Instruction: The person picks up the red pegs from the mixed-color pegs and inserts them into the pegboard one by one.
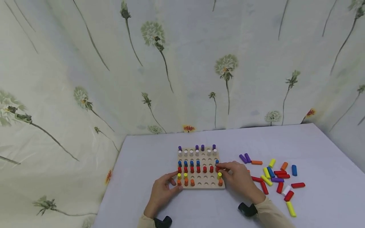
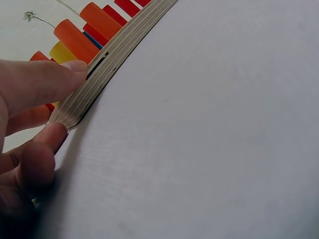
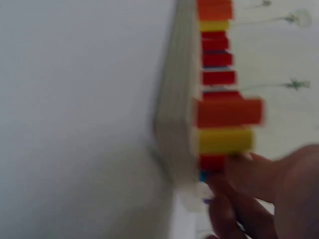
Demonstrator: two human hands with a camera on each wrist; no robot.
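A wooden pegboard (image 1: 202,187) lies on the table with rows of purple, white, blue, red, yellow and orange pegs standing in its holes. My left hand (image 1: 163,190) holds its near left corner, the thumb against the front edge and other fingers at the left side; the left wrist view shows this hand (image 2: 35,94) close up. At the right end of the red row, my right hand (image 1: 239,177) pinches a red peg (image 3: 212,163) between thumb and fingers. Beside it stand a yellow peg (image 3: 225,141) and an orange peg (image 3: 229,112). The fingers partly hide the red peg.
Right of the board, loose pegs lie scattered on the white table (image 1: 319,152), among them a blue peg (image 1: 294,170), a white peg (image 1: 286,190) and several red ones. A curtain (image 1: 194,63) with dandelion prints hangs behind the table and along its left side.
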